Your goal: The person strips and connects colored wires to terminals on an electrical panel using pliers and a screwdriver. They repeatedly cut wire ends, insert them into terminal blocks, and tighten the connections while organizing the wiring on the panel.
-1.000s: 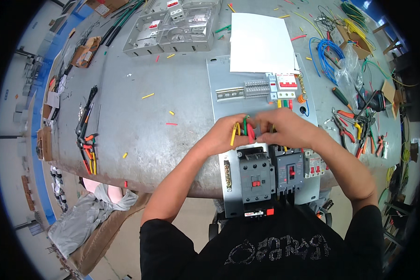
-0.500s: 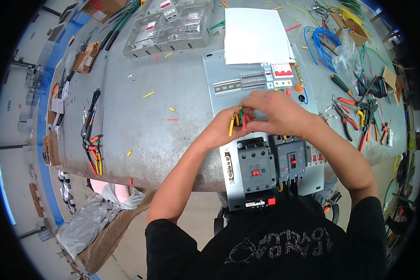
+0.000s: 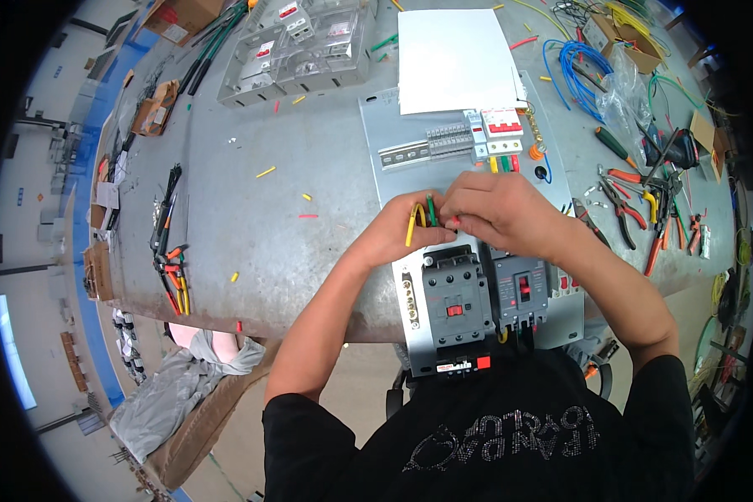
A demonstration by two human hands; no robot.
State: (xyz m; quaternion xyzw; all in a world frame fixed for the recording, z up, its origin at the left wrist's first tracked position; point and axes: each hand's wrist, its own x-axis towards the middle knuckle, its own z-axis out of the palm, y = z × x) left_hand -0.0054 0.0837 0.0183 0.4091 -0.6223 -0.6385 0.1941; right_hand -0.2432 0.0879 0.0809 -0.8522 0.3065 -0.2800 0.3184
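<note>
Over the metal mounting plate (image 3: 382, 125) my two hands meet just beyond the contactor (image 3: 456, 303). My left hand (image 3: 402, 224) is closed around wires: a bent yellow wire (image 3: 411, 226) and a green wire (image 3: 432, 210) stick out between its fingers. The fingers of my right hand (image 3: 502, 209) pinch a red wire (image 3: 453, 222), of which only a short tip shows. A grey moulded-case breaker (image 3: 522, 289) stands beside the contactor. Beyond my right hand, yellow, green and red wires come out of a small red-and-white breaker (image 3: 502, 125). My fingers hide the wires' middle lengths.
Terminal blocks (image 3: 449, 140) sit on a rail, with white paper (image 3: 456, 58) lying beyond. Pliers (image 3: 623, 213), a screwdriver (image 3: 615, 146) and a blue wire coil (image 3: 581, 71) are at the right. Clear plastic boxes (image 3: 297, 54) stand far left; cutters (image 3: 176, 280) lie at the left.
My right hand has moved slightly down and its fingers have closed on the red wire, which hung in view before. The coloured wires below the small breaker now show more.
</note>
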